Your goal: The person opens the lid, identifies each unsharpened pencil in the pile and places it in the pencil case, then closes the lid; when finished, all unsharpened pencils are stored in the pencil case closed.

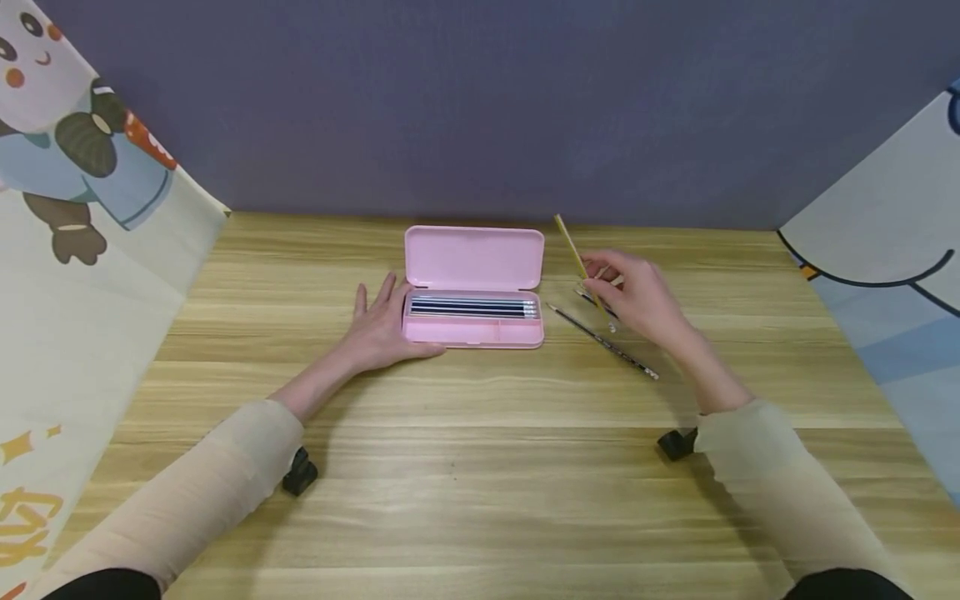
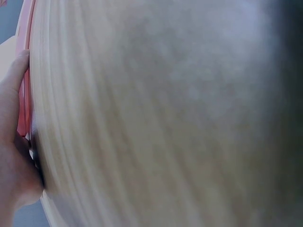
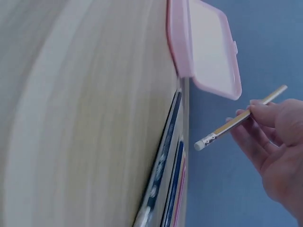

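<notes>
A pink pencil case (image 1: 450,335) lies on the table with its lid (image 1: 474,258) raised at the back. Inside it is a row of dark striped pencils (image 1: 472,307). My left hand (image 1: 378,333) rests against the case's left end, fingers spread and thumb along the front edge. To the right of the case, my right hand (image 1: 637,300) pinches a yellow pencil (image 3: 232,122) above the table, its white eraser end pointing down toward the front in the head view. Below it lies a dark patterned pencil (image 1: 603,342); further dark pencils (image 3: 173,182) are partly hidden by the hand.
The wood-grain table (image 1: 450,483) meets a dark blue upright panel (image 1: 480,108) behind the case. Cartoon-printed panels (image 1: 112,250) flank the table on both sides. A small black device (image 1: 300,472) sits at each wrist.
</notes>
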Demonstrator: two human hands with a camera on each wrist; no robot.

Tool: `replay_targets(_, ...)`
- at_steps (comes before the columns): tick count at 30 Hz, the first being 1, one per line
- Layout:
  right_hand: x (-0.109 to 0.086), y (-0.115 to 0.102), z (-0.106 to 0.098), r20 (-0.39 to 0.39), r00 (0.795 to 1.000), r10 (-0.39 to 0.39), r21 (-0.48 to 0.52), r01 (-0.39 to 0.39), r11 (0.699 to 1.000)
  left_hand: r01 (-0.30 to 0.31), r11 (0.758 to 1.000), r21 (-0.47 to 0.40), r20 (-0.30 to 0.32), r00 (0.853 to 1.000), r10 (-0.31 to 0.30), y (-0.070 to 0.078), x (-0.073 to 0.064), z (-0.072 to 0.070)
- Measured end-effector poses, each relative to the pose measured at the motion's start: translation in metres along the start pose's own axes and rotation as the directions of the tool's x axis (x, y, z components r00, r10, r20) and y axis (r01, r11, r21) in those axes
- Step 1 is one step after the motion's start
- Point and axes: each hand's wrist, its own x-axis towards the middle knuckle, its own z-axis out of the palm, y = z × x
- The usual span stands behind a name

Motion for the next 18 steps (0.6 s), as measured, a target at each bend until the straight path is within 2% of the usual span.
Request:
replay_targets(9, 0.028, -0.032, 0.017, -0.143, 0.990, 0.010, 0.103, 0.005, 0.995, -0.001, 1.000, -0.001, -0.007, 1.000, 0.001, 0.000, 0.000, 0.001)
replay_targets(13, 0.038, -0.043, 0.026, -0.156, 0.988, -0.012, 0.145, 0.035, 0.989, -0.007, 1.000, 0.000, -0.014, 1.000, 0.007, -0.001, 0.001, 0.001)
replay_targets(18, 0.046, -0.054, 0.041, -0.134, 0.990, -0.050, 0.171, 0.073, 0.983, -0.009, 1.000, 0.001, -0.011, 1.000, 0.010, -0.002, 0.001, 0.001)
